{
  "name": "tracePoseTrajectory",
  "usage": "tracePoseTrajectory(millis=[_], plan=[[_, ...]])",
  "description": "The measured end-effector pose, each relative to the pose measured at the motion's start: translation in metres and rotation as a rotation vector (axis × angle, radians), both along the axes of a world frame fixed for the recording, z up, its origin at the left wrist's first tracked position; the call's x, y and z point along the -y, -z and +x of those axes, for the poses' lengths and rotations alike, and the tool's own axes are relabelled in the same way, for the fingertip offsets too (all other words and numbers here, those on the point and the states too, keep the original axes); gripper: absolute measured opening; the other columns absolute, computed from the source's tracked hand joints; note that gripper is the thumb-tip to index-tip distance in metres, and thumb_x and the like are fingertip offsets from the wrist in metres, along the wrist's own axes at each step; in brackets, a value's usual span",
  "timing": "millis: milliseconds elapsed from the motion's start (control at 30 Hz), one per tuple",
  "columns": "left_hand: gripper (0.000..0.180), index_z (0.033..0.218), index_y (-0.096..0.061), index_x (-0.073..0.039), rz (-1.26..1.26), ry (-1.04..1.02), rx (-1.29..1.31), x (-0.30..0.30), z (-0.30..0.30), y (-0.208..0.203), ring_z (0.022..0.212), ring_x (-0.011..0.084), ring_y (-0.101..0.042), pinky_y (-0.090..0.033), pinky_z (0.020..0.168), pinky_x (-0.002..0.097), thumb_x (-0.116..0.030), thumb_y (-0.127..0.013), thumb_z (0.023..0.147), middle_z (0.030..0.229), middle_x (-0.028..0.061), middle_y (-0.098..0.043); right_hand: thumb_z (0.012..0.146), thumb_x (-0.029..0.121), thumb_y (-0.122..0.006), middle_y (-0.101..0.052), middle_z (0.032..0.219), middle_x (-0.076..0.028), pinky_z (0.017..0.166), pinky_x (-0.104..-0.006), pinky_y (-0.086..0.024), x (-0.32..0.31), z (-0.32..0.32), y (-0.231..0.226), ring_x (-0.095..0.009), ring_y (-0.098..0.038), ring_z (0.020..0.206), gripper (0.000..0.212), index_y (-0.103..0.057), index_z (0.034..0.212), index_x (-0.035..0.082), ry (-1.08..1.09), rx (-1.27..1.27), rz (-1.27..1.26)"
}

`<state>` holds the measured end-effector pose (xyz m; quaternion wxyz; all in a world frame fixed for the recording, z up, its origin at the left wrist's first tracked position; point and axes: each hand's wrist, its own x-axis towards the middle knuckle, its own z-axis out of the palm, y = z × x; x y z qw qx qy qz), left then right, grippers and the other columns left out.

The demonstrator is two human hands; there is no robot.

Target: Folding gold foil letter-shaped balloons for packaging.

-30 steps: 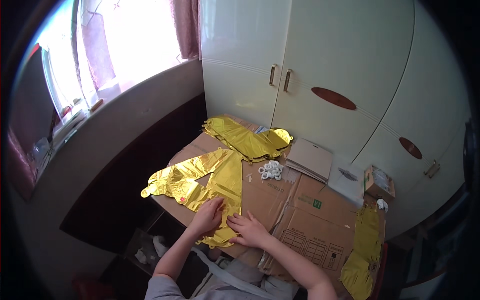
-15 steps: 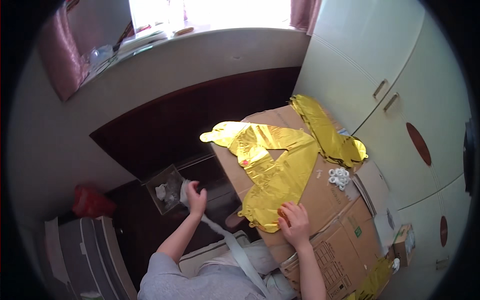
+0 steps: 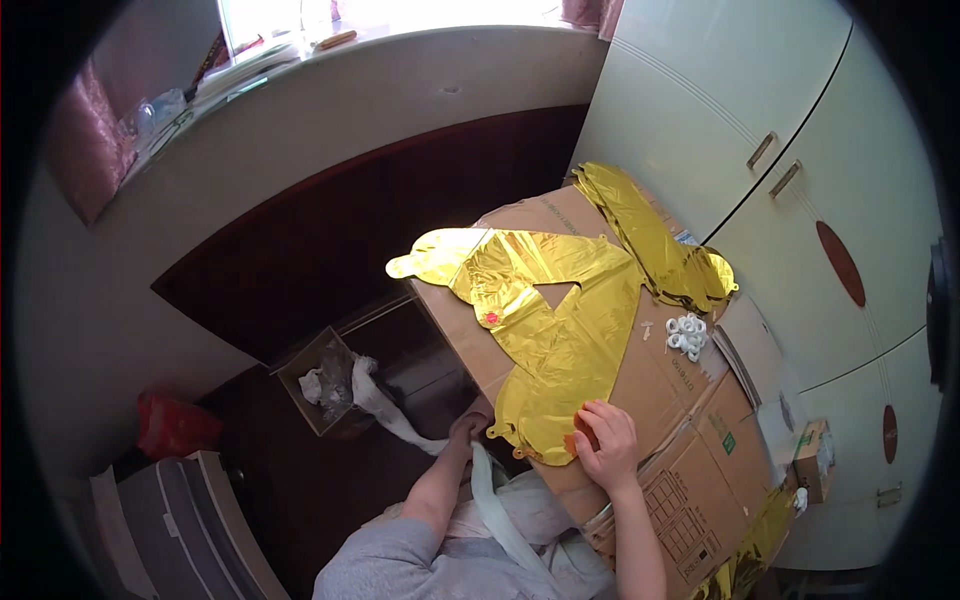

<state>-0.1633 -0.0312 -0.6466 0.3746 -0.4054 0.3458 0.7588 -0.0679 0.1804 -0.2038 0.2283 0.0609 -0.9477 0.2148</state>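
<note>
my right hand (image 3: 609, 442) on gold foil (image 3: 570, 365), fingers loosely open.
left hand (image 3: 468, 424) by white strip (image 3: 388, 413); i can't tell its grip.

Brown cardboard-covered tabletop (image 3: 640, 395). On it: flat gold foil shape with triangular opening (image 3: 555, 370); folded gold foil pile (image 3: 645, 230); cluster of white rings (image 3: 687, 337); greyish card stack (image 3: 752, 345); small open brown carton (image 3: 812, 465); crinkled gold foil strip (image 3: 757, 550) along near-right edge.

Foil balloon (image 3: 560, 385) on cardboard (image 3: 650, 395) (rings (image 3: 688, 326) to right)
</note>
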Motion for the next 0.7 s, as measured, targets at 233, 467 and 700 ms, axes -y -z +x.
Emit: tracePoseTrajectory(millis=[233, 467, 700], plan=[[0.015, 0.098, -0.053, -0.012, 0.035, 0.309, -0.421, -0.015, 0.051, -0.301, 0.067, 0.0125, -0.051, -0.045, 0.060, 0.0338, -0.027, -0.053, 0.096, 0.065, -0.0010, -0.046, 0.080, 0.018, -0.069, -0.063, 0.114, -0.012, 0.092, -0.0430, -0.047, -0.010, 0.011, 0.008, -0.032, -0.060, 0.107, 0.030, -0.065, 0.108, 0.007, 0.068, -0.073, -0.060], [0.014, 0.110, -0.047, -0.010, 0.540, 0.140, -0.634, 0.012, 0.127, -0.393, 0.075, 0.0180, -0.055, -0.047, 0.067, 0.0333, -0.013, -0.052, 0.098, 0.081, 0.0059, -0.052, 0.078, 0.020, -0.074, -0.058, 0.118, -0.018, 0.090, -0.0429, -0.048, 0.054, 0.095, -0.022, -0.036, -0.058, 0.106, 0.047, -0.053, 0.117, 0.003, -0.229, -0.129, -0.354], [0.008, 0.096, -0.050, -0.006, 0.208, 0.236, -0.345, -0.005, 0.078, -0.294, 0.072, 0.0207, -0.059, -0.050, 0.064, 0.0346, -0.006, -0.055, 0.089, 0.080, 0.0076, -0.056, 0.075, 0.032, -0.077, -0.044, 0.136, -0.022, 0.105, -0.0514, -0.036, 0.103, 0.172, 0.098, -0.041, -0.042, 0.127, 0.072, -0.044, 0.131, 0.001, 0.133, 0.410, -0.361]])
